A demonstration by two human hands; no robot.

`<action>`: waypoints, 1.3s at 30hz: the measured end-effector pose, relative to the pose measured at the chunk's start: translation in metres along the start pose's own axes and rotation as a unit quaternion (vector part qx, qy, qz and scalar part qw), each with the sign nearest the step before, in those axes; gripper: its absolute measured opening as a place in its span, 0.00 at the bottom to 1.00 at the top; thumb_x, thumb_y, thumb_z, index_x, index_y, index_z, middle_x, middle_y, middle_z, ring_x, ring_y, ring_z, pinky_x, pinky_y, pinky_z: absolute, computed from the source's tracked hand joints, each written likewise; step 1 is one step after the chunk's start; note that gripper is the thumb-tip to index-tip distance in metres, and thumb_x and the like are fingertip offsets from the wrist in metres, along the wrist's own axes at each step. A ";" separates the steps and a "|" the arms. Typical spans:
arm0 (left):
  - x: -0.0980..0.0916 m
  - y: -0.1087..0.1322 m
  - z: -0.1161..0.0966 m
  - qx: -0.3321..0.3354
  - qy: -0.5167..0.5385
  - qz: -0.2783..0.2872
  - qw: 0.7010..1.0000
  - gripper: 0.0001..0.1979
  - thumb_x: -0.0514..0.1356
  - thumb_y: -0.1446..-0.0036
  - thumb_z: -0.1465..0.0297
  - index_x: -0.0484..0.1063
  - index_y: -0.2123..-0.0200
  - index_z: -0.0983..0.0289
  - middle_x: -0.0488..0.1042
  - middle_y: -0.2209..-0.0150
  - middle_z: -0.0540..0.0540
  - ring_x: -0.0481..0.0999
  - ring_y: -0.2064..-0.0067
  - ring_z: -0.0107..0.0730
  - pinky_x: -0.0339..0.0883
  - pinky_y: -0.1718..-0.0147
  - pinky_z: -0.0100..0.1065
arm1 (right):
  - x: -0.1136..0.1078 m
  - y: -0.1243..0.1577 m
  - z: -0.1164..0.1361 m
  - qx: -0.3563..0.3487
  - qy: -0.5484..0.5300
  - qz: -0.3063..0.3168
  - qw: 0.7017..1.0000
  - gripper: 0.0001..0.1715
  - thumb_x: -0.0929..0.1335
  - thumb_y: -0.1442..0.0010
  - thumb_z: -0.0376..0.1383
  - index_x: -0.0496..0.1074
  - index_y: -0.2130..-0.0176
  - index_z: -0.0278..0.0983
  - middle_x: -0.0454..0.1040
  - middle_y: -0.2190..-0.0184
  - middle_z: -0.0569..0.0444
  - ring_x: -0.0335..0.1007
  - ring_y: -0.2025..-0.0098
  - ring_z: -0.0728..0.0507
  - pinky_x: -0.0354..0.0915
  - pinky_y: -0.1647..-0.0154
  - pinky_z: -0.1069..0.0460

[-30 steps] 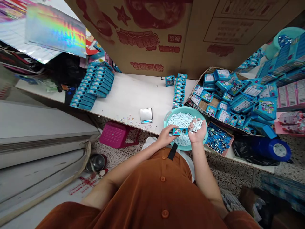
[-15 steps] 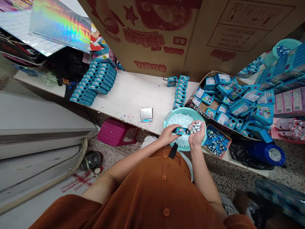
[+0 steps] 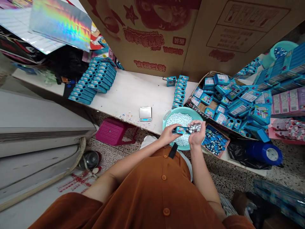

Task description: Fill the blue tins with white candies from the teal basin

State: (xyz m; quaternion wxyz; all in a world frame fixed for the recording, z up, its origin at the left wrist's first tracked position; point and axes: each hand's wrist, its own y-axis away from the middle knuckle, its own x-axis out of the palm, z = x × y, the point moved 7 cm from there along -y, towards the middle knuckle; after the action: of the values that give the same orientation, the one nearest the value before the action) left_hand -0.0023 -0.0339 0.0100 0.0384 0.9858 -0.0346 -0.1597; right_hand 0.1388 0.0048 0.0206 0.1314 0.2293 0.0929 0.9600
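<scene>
My left hand grips a small blue tin and holds it level over a teal basin full of pale blue candies. My right hand is cupped around a handful of the candies, tipped against the tin's open end. Both hands hover above the basin's near rim, at the front edge of the white table.
A small digital scale sits left of the basin. Blue tins stand in a row behind it and in stacks at the far left. A cardboard box of tins and a tray of lids lie to the right. A pink stool stands below.
My right hand has lowered and tilted its candies toward the tin. The pile in the palm looks smaller. My left hand keeps the tin in the same spot.
</scene>
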 end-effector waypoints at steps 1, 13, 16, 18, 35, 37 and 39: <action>0.000 0.000 -0.001 0.002 -0.004 0.000 1.000 0.20 0.66 0.55 0.72 0.72 0.55 0.62 0.75 0.54 0.56 0.73 0.52 0.38 0.66 0.51 0.37 | 0.000 0.000 0.000 0.003 -0.009 -0.003 1.000 0.20 0.60 0.41 0.49 0.66 0.74 0.38 0.65 0.77 0.58 0.63 0.74 0.50 0.62 0.72 0.54; 0.004 0.004 0.001 -0.012 0.005 -0.004 1.000 0.21 0.67 0.55 0.71 0.72 0.55 0.62 0.76 0.55 0.55 0.74 0.53 0.38 0.66 0.51 0.35 | -0.002 0.002 0.005 -0.019 0.001 -0.015 1.000 0.21 0.62 0.42 0.49 0.64 0.77 0.37 0.64 0.78 0.59 0.62 0.77 0.52 0.59 0.75 0.55; 0.005 0.003 0.001 -0.008 0.007 0.000 1.000 0.20 0.67 0.56 0.71 0.72 0.56 0.62 0.76 0.55 0.55 0.74 0.53 0.38 0.65 0.51 0.35 | -0.003 0.002 0.005 -0.009 0.013 -0.026 1.000 0.20 0.62 0.43 0.50 0.64 0.76 0.37 0.65 0.78 0.59 0.62 0.77 0.52 0.59 0.76 0.55; 0.007 0.003 0.003 -0.020 0.022 0.003 1.000 0.20 0.67 0.56 0.70 0.72 0.56 0.63 0.76 0.56 0.55 0.74 0.53 0.38 0.65 0.52 0.35 | -0.002 0.001 0.005 -0.002 0.019 -0.027 0.999 0.21 0.62 0.43 0.50 0.64 0.76 0.37 0.66 0.78 0.59 0.61 0.78 0.52 0.59 0.76 0.55; 0.012 0.000 0.010 0.001 0.023 0.004 1.000 0.18 0.66 0.54 0.69 0.71 0.58 0.63 0.75 0.59 0.53 0.74 0.55 0.36 0.65 0.54 0.34 | -0.007 -0.006 -0.004 0.040 -0.012 -0.049 0.998 0.21 0.62 0.43 0.50 0.62 0.75 0.37 0.60 0.80 0.61 0.56 0.80 0.54 0.53 0.81 0.57; 0.015 0.000 0.012 -0.003 0.022 0.007 1.000 0.18 0.66 0.54 0.68 0.70 0.58 0.63 0.75 0.59 0.53 0.74 0.56 0.36 0.65 0.55 0.34 | -0.008 -0.006 -0.005 0.047 -0.021 -0.059 0.997 0.20 0.63 0.44 0.51 0.62 0.74 0.38 0.59 0.79 0.61 0.56 0.79 0.54 0.52 0.81 0.57; 0.015 0.002 0.010 0.009 0.026 0.006 1.000 0.18 0.65 0.53 0.69 0.70 0.57 0.62 0.75 0.59 0.53 0.74 0.55 0.36 0.65 0.54 0.34 | -0.009 -0.004 -0.003 0.041 -0.024 -0.064 0.997 0.20 0.63 0.44 0.50 0.62 0.74 0.38 0.59 0.80 0.61 0.56 0.79 0.54 0.51 0.81 0.57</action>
State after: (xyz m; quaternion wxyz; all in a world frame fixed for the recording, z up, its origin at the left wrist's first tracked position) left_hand 0.0087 -0.0378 -0.0042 0.0318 0.9897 -0.0409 -0.1335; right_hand 0.1464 0.0058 0.0133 0.1851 0.2513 0.1429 0.9392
